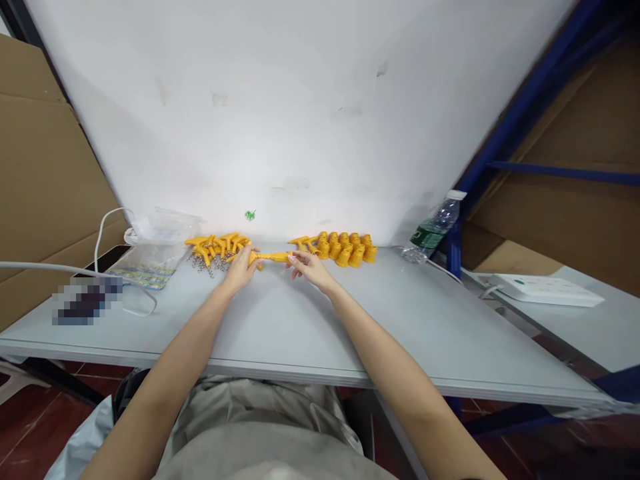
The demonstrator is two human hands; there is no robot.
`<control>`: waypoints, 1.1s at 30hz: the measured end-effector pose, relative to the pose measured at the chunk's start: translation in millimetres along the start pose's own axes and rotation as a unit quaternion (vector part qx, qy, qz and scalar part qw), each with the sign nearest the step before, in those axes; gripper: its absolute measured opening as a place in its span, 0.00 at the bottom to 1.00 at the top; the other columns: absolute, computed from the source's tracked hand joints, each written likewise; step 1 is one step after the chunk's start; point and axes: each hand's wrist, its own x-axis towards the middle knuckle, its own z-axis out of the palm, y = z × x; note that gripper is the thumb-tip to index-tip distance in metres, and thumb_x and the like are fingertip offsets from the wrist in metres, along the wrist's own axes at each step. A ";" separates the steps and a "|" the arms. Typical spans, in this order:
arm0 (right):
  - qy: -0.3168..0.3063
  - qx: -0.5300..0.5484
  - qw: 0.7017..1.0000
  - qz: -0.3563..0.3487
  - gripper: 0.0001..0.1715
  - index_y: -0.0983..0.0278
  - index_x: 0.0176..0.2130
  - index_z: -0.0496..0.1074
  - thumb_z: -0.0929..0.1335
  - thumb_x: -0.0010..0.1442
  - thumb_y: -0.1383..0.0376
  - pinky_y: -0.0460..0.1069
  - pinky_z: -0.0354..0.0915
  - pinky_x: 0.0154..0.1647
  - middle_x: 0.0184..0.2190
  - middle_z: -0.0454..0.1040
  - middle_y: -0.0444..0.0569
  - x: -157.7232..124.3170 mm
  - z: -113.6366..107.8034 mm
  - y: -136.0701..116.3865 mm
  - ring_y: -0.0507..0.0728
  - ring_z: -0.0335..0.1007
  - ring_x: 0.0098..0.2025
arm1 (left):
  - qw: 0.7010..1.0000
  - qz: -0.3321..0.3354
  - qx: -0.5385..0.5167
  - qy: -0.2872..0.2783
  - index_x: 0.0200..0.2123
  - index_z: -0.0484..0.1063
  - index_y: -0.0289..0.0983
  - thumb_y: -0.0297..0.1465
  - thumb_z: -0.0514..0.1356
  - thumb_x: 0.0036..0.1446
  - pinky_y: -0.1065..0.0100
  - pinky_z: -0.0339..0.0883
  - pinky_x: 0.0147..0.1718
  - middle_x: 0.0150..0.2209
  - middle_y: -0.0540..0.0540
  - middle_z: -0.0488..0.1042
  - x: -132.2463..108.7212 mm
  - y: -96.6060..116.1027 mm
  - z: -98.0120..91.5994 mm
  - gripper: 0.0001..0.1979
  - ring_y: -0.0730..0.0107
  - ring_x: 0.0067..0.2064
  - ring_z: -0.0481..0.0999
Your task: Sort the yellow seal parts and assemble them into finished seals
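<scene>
My left hand is closed on the handle end of a long yellow plastic piece. The thumb and fingers of my right hand pinch its other end, so the piece lies level between both hands, just above the table. Left of it is a pile of yellow T-shaped handles with metal spirals, like corkscrews. Several yellow cup-shaped parts stand in rows beyond my right hand. A few thin yellow pieces lie beside those rows. My fingers partly hide both ends of the held piece.
A clear plastic bottle leans at the back right of the grey table. On the left are a plastic bag, a white cable and a blurred-out dark object. A white wall rises behind; a power strip lies right.
</scene>
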 end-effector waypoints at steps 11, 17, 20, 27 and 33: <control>-0.024 0.017 0.999 -0.022 0.34 0.64 0.51 0.71 0.74 0.50 0.48 0.49 0.68 0.30 0.35 0.78 0.50 -0.1 -7.7 -0.7 0.53 0.73 0.27 | 1.000 0.008 -0.008 -0.008 0.45 0.65 0.40 0.34 0.53 0.63 0.63 0.66 0.50 0.47 0.43 0.74 -1.0 1.5 -1.5 0.08 0.65 0.49 0.74; -0.012 0.016 1.000 -0.018 0.34 0.65 0.45 0.72 0.72 0.50 0.43 0.49 0.68 0.30 0.32 0.78 0.50 -0.4 -7.3 0.2 0.52 0.72 0.25 | 1.000 0.023 -0.002 0.018 0.43 0.65 0.39 0.35 0.51 0.65 0.65 0.66 0.47 0.44 0.44 0.75 -3.5 5.2 -0.2 0.08 0.67 0.46 0.75; -0.012 0.015 1.000 -0.016 0.36 0.64 0.38 0.72 0.69 0.48 0.36 0.49 0.67 0.29 0.27 0.76 0.47 -1.3 -5.5 -0.4 0.52 0.70 0.23 | 0.999 0.028 0.011 0.025 0.43 0.66 0.39 0.36 0.51 0.65 0.65 0.67 0.46 0.43 0.43 0.75 -5.1 6.1 1.1 0.08 0.66 0.45 0.75; -0.004 0.024 1.000 0.010 0.34 0.64 0.31 0.71 0.67 0.50 0.35 0.49 0.65 0.29 0.25 0.75 0.47 -2.1 -3.7 -2.4 0.52 0.69 0.23 | 0.999 0.022 0.010 0.023 0.43 0.66 0.40 0.36 0.50 0.66 0.67 0.66 0.43 0.42 0.45 0.75 -6.7 6.9 2.5 0.09 0.67 0.42 0.75; -0.041 0.056 0.998 0.009 0.37 0.63 0.50 0.69 0.74 0.49 0.44 0.48 0.67 0.30 0.30 0.78 0.46 -3.1 -9.6 -1.1 0.52 0.72 0.25 | 1.000 0.010 0.011 0.021 0.42 0.66 0.39 0.37 0.48 0.67 0.66 0.66 0.43 0.40 0.45 0.76 -7.0 9.3 2.1 0.11 0.67 0.42 0.74</control>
